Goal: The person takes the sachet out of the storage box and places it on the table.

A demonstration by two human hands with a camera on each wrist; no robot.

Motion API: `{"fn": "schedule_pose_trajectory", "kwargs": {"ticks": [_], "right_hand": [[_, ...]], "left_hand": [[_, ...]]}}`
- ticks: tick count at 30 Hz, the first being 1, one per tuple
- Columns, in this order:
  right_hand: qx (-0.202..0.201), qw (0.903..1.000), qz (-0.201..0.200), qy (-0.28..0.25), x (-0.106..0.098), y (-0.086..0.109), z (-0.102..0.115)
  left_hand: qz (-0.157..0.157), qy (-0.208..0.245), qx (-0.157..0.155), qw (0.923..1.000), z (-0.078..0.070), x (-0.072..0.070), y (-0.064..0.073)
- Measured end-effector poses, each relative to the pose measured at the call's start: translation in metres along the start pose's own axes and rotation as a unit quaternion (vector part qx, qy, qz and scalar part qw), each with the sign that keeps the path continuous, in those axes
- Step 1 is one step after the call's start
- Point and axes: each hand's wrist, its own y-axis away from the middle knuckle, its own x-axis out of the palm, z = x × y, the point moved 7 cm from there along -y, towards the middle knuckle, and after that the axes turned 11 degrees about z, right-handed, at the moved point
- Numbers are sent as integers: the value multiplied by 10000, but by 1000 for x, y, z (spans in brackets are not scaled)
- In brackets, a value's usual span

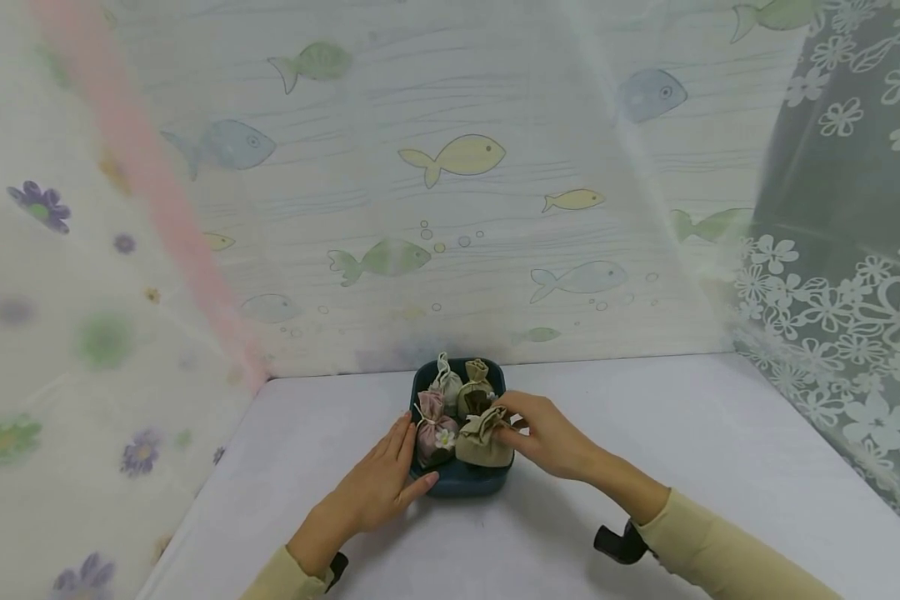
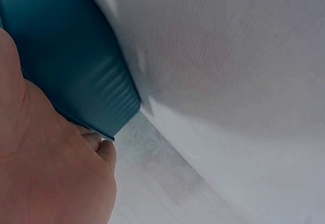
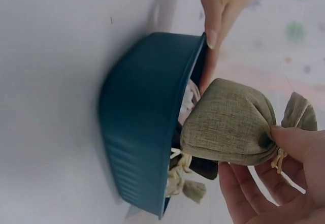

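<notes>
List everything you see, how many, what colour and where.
Basin: one, teal, on table
Held pouch: one, olive, over basin's near right
Pink pouch: one, pink, basin's near left
Pale pouch: one, greyish, basin's far left
Rear pouch: one, olive, basin's far right
Table: one, white, beneath
Fish-print sheet: one, whitish, behind
Flower-print sheet: one, white, left
Lacy sheet: one, grey-white, right
Wrist devices: two, black, wrists
Sleeves: two, pale green, forearms
Left hand: one, against basin's left
Right hand: one, pinching held pouch

Olive tied-neck bag [image 3: 223,122] is approx upright over dk teal tub [image 3: 142,102].
</notes>
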Motion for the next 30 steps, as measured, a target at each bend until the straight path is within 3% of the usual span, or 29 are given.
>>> {"fn": "schedule_pose_trajectory", "kwargs": {"ticks": [16,30], "right_hand": [[127,9995,-207,204,-25,16,-5],[368,9968,-568,415,-52,37,-26]], "left_hand": [[-88,121,94,9998,-5,-5,4],[-129,148,116,9997,-6,-6,4]]}}
